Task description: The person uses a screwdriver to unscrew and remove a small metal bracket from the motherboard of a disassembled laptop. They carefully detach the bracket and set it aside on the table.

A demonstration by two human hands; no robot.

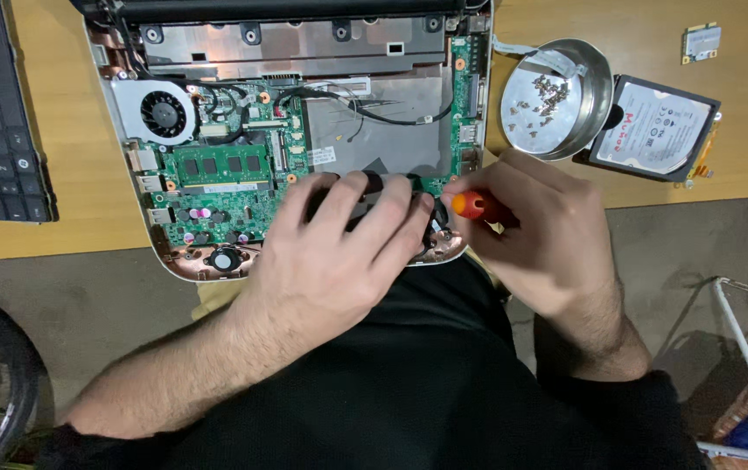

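Laptop chassis (304,130), opened, lies at desk's (60,231) near edge. My left hand (339,248) rests flat on the green board (217,196), gripping nothing. My right hand (535,231) is closed around an orange-handled screwdriver (470,205). Keep driver vertical, steady pressure.

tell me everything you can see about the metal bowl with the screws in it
The metal bowl is round, shallow and shiny, seemingly steel. It sits upright on the wooden table, right of the opened laptop. Inside lie many small dark screws, mostly clustered near the middle, with a pale ribbon-like strip draped over its upper rim. Its right edge overlaps the hard drive beside it. The right hand, holding an orange-handled screwdriver, is just below; whether it touches the bowl cannot be told.
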